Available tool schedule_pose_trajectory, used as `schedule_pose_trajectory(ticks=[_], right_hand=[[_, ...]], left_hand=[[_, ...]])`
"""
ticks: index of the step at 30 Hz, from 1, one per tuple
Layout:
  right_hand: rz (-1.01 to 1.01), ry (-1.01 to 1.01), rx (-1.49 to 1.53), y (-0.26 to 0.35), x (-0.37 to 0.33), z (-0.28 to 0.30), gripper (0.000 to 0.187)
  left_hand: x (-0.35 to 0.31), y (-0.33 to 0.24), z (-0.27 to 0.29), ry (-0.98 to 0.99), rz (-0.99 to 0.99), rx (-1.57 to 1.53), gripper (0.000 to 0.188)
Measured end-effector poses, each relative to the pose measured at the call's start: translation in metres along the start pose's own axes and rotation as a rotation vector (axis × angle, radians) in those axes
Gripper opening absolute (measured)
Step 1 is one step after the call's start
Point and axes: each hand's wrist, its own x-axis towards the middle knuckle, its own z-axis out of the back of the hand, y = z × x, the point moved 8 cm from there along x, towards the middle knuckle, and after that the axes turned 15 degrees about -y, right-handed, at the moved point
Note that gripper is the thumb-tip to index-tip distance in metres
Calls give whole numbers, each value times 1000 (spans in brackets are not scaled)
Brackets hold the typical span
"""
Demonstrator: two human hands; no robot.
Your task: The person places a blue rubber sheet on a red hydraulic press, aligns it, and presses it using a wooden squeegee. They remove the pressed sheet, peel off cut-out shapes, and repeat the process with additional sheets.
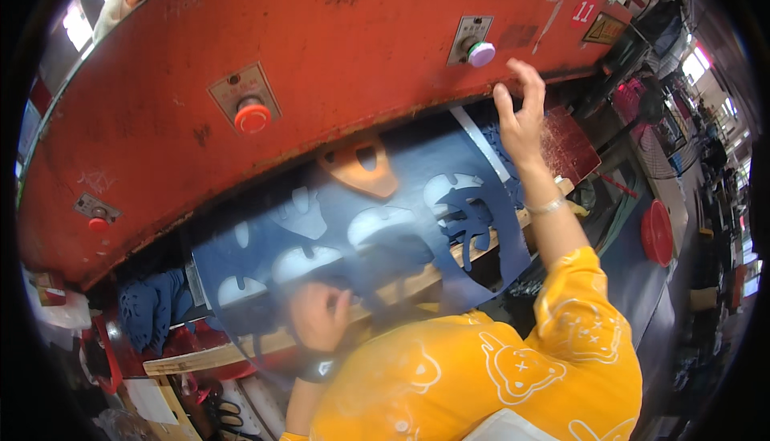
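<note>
Right hand spread near the purple button, left hand low over the cut blue sheet

The right hand point(523, 108) is raised in front of the red machine beam point(345, 48), its thumb and forefinger set wide apart. Its fingertips stand just beside the purple button point(481, 54) (apart from it, as far as this view shows), and a pale bracelet point(547, 206) circles the wrist.

The left hand point(319, 317) is half curled over the near part of the blue sheet point(417, 184); it is blurred, so I cannot tell whether the fingers pinch the material. A dark band point(318, 367) sits on that wrist.

The sheet lies in front of and below the beam, pierced by rounded cutouts that show a pale surface, and its near side hangs in loops past a wooden rail point(212, 358). On its far part rests an orange mask-shaped piece point(358, 168) with openings in it, close to the beam's lower edge. A white strip point(481, 144) runs along the right.

Farther left on the beam are two red buttons point(253, 118). Dark blue scraps point(151, 309) are heaped at the left, and a red basin point(656, 232) stands at the right.
</note>
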Motion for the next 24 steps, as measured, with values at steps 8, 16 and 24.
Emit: schedule_pose_trajectory(ticks=[8,16,24], right_hand=[[15,-266,-89,-12,50,-67,69],[-570,421,266,8,-130,-67,32],[101,690,-125,106,-232,-79,16]], left_hand=[[49,-10,-15,-32,-21,77,17],[54,96,22,-147,-1,134,19],[56,135,32,-117,76,263,18]])
